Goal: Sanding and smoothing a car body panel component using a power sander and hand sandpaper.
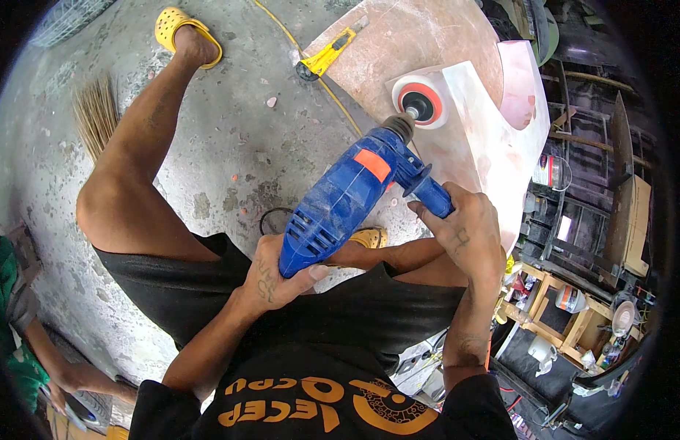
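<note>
My left hand [275, 282] grips the rear of a blue, dust-covered power drill [333, 198]. My right hand [465, 235] is wrapped round its blue side handle [432, 194]. The drill angles up and to the right, and its chuck [397, 130] holds a round pad [421, 86] with a white rim, a red ring and a black centre. The pad is on a pale, pink-smudged panel [479, 147]; whether it presses on the surface I cannot tell. A pinkish board [384, 55] lies beyond it, with a yellow and black tool [333, 51] on it.
My legs [134, 169] are bent on the concrete floor [237, 139], near a straw broom [94, 110] and a yellow cable [289, 33]. Another person's arm [76, 370] shows at lower left by a tyre [98, 411]. Wooden framing [545, 330], containers and cardboard [633, 227] crowd the right.
</note>
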